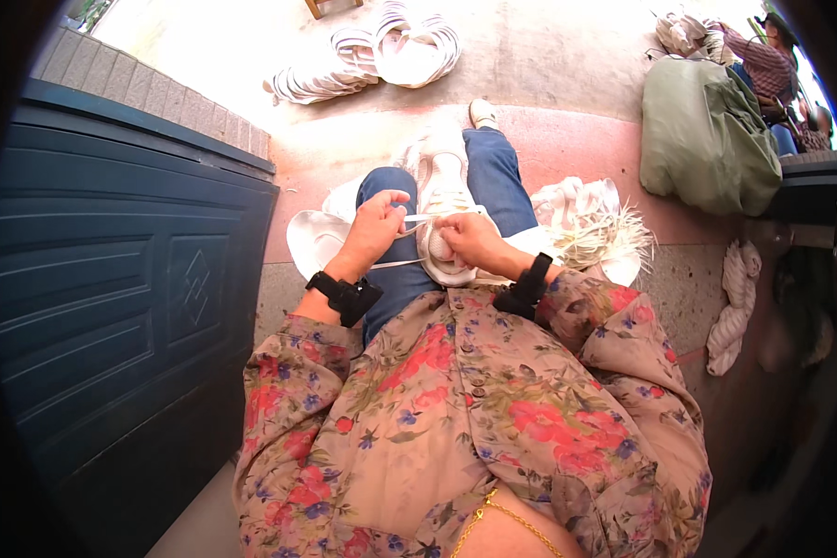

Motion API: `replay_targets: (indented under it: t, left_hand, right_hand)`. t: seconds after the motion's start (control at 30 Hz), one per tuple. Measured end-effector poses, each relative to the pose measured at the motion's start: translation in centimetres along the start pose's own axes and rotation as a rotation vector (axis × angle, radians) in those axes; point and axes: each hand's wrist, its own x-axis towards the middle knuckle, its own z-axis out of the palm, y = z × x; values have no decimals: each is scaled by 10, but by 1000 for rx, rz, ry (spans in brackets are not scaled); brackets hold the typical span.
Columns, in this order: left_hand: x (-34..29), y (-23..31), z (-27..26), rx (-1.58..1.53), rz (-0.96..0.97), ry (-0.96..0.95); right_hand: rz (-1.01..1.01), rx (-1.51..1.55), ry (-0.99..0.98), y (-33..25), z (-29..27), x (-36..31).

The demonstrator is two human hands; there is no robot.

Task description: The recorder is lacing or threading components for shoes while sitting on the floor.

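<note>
Left hand (378, 225) pinches white lace (418, 218), right hand (472, 240) grips further along it, over white shoe (448, 199) lying between the legs (498, 177); keeping lace flat and evenly taut probably avoids twists.

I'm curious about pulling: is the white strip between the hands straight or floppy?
Straight: the strip shows no clear sag between left hand and right hand.
</note>
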Motion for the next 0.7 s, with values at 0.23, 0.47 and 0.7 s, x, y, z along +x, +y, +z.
replay_targets:
  t: [0.23,0.47,0.7]
  left_hand:
    - [1,7,5,-136,-36,65]
    - [-3,3,-4,-273,-88,75]
    - [1,-8,11,-102,-26,47]
  right_hand:
    - [-449,-737,270,14,20,26]
    - [154,-39,-183,-44,-9,-23]
    - [-372,674,-237,-146,-76,-164]
